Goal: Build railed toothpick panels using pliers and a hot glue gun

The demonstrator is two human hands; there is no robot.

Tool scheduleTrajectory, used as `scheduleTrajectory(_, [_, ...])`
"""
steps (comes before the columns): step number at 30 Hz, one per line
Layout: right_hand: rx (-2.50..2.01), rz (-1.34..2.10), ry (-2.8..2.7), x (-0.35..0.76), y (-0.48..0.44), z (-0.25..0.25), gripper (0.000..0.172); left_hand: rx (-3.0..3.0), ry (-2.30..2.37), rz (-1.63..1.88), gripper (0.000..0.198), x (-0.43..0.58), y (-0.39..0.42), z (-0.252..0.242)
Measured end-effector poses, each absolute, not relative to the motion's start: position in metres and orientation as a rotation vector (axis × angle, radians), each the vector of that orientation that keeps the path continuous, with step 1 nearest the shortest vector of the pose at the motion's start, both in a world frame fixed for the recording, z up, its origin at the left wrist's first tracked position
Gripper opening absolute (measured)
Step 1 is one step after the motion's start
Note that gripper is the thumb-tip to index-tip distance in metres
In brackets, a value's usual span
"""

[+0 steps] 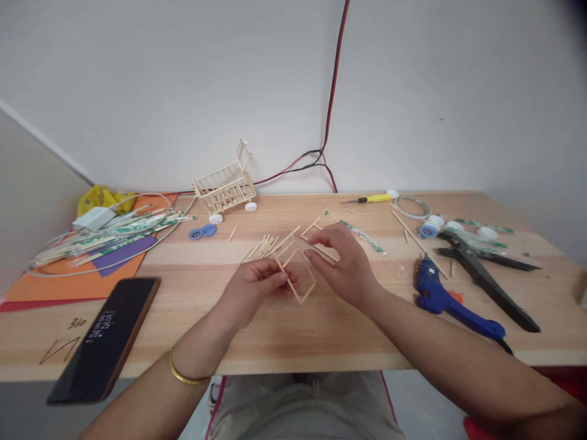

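The left hand grips a thin, four-sided frame of pale wooden sticks between thumb and fingers along its left-hand stick. The frame is held tilted over the pale wood-grained tabletop; the one-edge grip presumably leaves the remaining sides accessible. The right hand is positioned at the frame's far right side, thumb and forefinger bent toward each other; from where I stand, I cannot tell whether they pinch it or sit just beside it. Just beyond the hands, short pale sticks lie in a loose cluster, apparently kept near for easy pickup. At right, a blue hot-glue gun lies with its handle end toward the near edge, a placement that seems to suit the right hand; black long-handled cutters lie beside it. Farther back at left, a pale stick-built cart has white round caps along its base, apparently as wheels.
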State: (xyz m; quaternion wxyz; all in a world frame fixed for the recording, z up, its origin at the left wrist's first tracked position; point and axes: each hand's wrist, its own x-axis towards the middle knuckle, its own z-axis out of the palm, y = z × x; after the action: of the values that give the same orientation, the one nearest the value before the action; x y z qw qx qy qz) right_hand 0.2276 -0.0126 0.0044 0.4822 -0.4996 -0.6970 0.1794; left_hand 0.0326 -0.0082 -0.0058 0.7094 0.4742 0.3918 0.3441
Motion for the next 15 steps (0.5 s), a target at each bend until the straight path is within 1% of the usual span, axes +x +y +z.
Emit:
scheduleTrajectory(1, [-1.159,0.312,-1.834,0.2278,-0.0137,0.006,0.009,1.064,0.865,0.753,0.014,0.0326,-0.0084,-0.0058])
scheduleTrajectory(3, [-1.044,0.181,-2.056,0.227,-0.0152,0.0078,0.011,1.076,0.844,0.726,0.015,0.0331,-0.0089,-0.0046])
scheduleTrajectory(5, [-1.011,0.119,-2.171,0.2256,-0.0158,0.0086,0.014,1.086,0.83,0.699,0.015,0.034,-0.0096,-0.0024])
scheduleTrajectory(11, [-0.974,0.024,-2.297,0.2255,-0.0132,0.0121,0.017,1.094,0.841,0.663,0.015,0.0363,-0.0093,0.0021])
scheduleTrajectory(15, [-0.892,0.045,-2.348,0.2271,-0.0081,0.0108,0.019,1.087,0.815,0.646,0.017,0.037,-0.0066,-0.001])
